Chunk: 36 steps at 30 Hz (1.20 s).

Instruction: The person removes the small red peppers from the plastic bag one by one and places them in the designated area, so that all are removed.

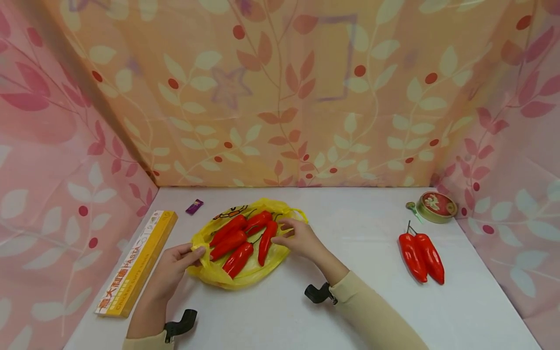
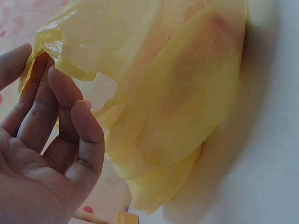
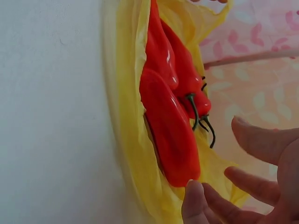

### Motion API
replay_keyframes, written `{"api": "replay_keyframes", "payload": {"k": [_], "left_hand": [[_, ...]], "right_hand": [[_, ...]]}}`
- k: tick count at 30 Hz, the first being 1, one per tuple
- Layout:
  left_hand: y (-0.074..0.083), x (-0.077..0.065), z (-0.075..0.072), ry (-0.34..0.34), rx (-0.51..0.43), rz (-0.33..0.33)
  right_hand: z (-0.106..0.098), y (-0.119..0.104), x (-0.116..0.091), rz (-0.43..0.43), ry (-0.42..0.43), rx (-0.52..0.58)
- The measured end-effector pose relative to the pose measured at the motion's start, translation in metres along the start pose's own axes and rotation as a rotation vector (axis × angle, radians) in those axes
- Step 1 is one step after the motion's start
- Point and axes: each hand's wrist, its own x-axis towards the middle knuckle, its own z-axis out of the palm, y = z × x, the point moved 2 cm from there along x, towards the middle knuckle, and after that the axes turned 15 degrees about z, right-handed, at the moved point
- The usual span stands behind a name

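A yellow plastic bag (image 1: 255,272) lies spread open, holding several red chili peppers (image 1: 228,244) with dark green stems. My left hand (image 1: 172,267) pinches the bag's left rim between thumb and fingers; the left wrist view shows the gathered film (image 2: 51,39) at its fingertips. At the bag's right side is my right hand (image 1: 302,238), thumb and fingers apart with nothing between them. Its fingertips come right at the end of the nearest pepper (image 3: 170,130) in the right wrist view. Part of the bag's far rim is hidden behind the peppers.
Two more red peppers (image 1: 421,257) lie together on the right of the white table (image 1: 350,301). Behind them sit a round red-lidded tin (image 1: 436,206) and a small green item (image 1: 412,209). A yellow pasta box (image 1: 136,265) and a purple packet (image 1: 194,206) lie left.
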Motion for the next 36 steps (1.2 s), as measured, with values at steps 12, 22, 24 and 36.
{"api": "replay_keyframes", "payload": {"k": [12,22,24,36], "left_hand": [[0.0,0.0,-0.002,-0.001,-0.019,-0.001],[-0.002,-0.001,-0.003,-0.007,-0.013,0.003],[-0.002,-0.001,-0.003,-0.008,-0.01,0.002],[0.0,-0.001,-0.003,-0.011,0.003,0.006]], "right_hand": [[0.02,-0.008,0.012,0.062,0.054,-0.024],[0.039,-0.008,0.017,0.077,0.052,-0.103],[0.043,-0.009,0.018,0.082,0.053,-0.123],[0.042,-0.011,0.013,0.123,0.017,-0.029]]}}
